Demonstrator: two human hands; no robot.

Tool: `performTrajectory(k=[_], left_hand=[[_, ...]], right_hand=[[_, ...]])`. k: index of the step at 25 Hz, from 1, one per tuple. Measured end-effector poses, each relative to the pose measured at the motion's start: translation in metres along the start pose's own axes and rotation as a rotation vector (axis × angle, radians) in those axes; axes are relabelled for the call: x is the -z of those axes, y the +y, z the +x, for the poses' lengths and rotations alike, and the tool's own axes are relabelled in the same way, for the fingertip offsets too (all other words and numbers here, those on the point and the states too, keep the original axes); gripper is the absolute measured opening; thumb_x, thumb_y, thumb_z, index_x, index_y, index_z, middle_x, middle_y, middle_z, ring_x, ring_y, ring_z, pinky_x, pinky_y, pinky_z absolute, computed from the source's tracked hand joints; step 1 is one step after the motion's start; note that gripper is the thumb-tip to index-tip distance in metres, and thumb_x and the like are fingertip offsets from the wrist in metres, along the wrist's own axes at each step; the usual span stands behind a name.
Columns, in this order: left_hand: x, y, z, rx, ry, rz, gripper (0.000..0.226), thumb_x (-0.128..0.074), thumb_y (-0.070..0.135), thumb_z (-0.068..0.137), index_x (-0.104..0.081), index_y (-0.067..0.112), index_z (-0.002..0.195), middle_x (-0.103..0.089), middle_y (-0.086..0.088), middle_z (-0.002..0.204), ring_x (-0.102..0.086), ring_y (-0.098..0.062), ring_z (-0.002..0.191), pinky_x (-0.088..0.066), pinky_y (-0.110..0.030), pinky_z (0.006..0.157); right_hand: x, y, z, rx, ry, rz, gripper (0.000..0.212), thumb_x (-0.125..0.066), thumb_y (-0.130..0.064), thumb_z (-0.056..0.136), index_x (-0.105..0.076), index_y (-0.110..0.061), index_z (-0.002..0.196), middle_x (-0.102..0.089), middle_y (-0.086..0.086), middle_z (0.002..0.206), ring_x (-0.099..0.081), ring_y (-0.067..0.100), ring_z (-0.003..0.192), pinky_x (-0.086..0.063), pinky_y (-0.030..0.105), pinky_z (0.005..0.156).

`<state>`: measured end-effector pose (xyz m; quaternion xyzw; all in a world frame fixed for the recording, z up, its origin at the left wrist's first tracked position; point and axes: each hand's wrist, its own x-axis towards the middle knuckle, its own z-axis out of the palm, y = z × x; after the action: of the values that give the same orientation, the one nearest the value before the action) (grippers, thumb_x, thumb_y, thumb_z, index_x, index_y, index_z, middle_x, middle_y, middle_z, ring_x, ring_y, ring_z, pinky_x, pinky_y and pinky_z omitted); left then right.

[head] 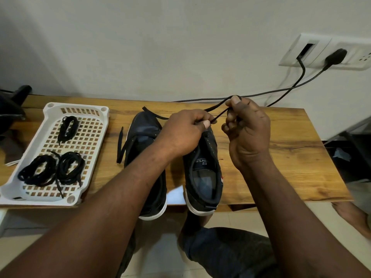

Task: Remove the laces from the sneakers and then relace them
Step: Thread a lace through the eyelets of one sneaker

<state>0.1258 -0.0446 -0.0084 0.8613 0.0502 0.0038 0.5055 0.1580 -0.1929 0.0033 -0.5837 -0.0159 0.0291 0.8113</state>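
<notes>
Pinching lace (pixel 216 106) over right sneaker (pixel 204 173): left hand (pixel 184 133), right hand (pixel 249 133) (fingers of both clamped on lace).

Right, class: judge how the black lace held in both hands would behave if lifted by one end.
Probably floppy: the lace bends into a loop over the right hand, and its far end droops to the table. Likely very light, since the left hand pinches it in its fingers alone.

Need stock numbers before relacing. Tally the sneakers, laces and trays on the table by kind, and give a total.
Sneakers: 2
Coiled lace bundles: 3, all in the tray
Loose laces: 2, one pinched by the left hand and right hand
White tray: 1
Total: 8
</notes>
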Motion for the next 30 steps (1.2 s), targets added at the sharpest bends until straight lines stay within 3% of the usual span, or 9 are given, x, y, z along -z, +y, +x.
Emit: performTrajectory(k=[4, 7, 10, 12, 15, 24, 28, 30], left_hand=[[0.006, -0.013, 0.004, 0.060, -0.052, 0.292, 0.025, -0.060, 0.013, 0.102, -0.076, 0.030, 0.111, -0.073, 0.006, 0.106, -0.066, -0.014, 0.102, -0.052, -0.032, 0.086], [0.011, -0.023, 0.006, 0.094, -0.057, 0.299, 0.018, -0.067, 0.017, 0.100, -0.078, 0.030, 0.105, -0.074, 0.008, 0.103, -0.066, -0.011, 0.096, -0.048, -0.028, 0.081], [0.012, -0.027, 0.008, 0.131, -0.032, 0.125, 0.011, -0.072, 0.025, 0.098, -0.078, 0.022, 0.090, -0.075, 0.004, 0.088, -0.066, -0.009, 0.077, -0.047, -0.026, 0.069], [0.015, -0.029, 0.010, 0.222, 0.039, -0.112, 0.012, -0.074, 0.023, 0.097, -0.080, 0.014, 0.092, -0.076, -0.001, 0.086, -0.063, -0.006, 0.069, -0.051, -0.024, 0.065], [0.019, -0.030, 0.012, 0.320, 0.134, -0.381, 0.011, -0.075, 0.015, 0.096, -0.079, 0.005, 0.099, -0.079, -0.009, 0.096, -0.069, -0.014, 0.078, -0.058, -0.020, 0.067], [0.020, -0.028, 0.013, 0.309, 0.263, -0.478, 0.015, -0.073, 0.021, 0.098, -0.073, 0.013, 0.087, -0.077, -0.010, 0.090, -0.079, -0.025, 0.082, -0.060, -0.028, 0.070], [0.022, -0.026, 0.012, 0.267, 0.103, -0.515, 0.018, -0.063, 0.023, 0.105, -0.072, 0.017, 0.090, -0.076, -0.004, 0.091, -0.072, -0.019, 0.086, -0.057, -0.034, 0.082], [0.019, -0.027, 0.012, 0.266, 0.043, -0.537, 0.020, -0.058, 0.026, 0.107, -0.070, 0.021, 0.091, -0.076, -0.001, 0.095, -0.069, -0.018, 0.090, -0.054, -0.032, 0.083]], right_hand=[[0.006, -0.012, -0.001, -0.031, -0.004, 0.213, 0.013, -0.063, -0.024, 0.092, -0.067, -0.013, 0.087, -0.047, -0.003, 0.065, -0.038, 0.009, 0.057, -0.031, 0.025, 0.057], [0.010, -0.016, 0.000, -0.070, -0.031, 0.308, 0.013, -0.058, -0.023, 0.099, -0.066, -0.016, 0.093, -0.054, -0.004, 0.071, -0.041, 0.008, 0.058, -0.032, 0.024, 0.059], [0.007, -0.012, 0.000, -0.091, 0.026, 0.130, 0.008, -0.062, -0.022, 0.102, -0.068, -0.016, 0.100, -0.067, -0.002, 0.080, -0.047, 0.009, 0.059, -0.039, 0.022, 0.059], [0.004, -0.006, 0.000, -0.120, 0.090, -0.064, 0.006, -0.066, -0.021, 0.102, -0.069, -0.016, 0.101, -0.075, 0.000, 0.085, -0.049, 0.009, 0.058, -0.043, 0.021, 0.058], [0.004, 0.002, 0.000, -0.149, 0.127, -0.204, 0.004, -0.068, -0.018, 0.101, -0.069, -0.015, 0.101, -0.080, 0.004, 0.091, -0.052, 0.009, 0.057, -0.046, 0.023, 0.057], [0.007, 0.008, 0.001, -0.154, 0.107, -0.356, 0.013, -0.066, -0.015, 0.101, -0.070, -0.011, 0.113, -0.080, 0.008, 0.099, -0.060, 0.009, 0.063, -0.052, 0.022, 0.059], [0.007, 0.011, 0.001, -0.135, 0.126, -0.431, 0.011, -0.066, -0.016, 0.101, -0.070, -0.014, 0.111, -0.080, 0.003, 0.093, -0.065, 0.012, 0.066, -0.053, 0.021, 0.058], [0.006, 0.013, 0.000, -0.107, 0.201, -0.514, 0.013, -0.070, -0.021, 0.099, -0.066, -0.016, 0.110, -0.079, 0.000, 0.085, -0.070, 0.011, 0.069, -0.058, 0.029, 0.061]])
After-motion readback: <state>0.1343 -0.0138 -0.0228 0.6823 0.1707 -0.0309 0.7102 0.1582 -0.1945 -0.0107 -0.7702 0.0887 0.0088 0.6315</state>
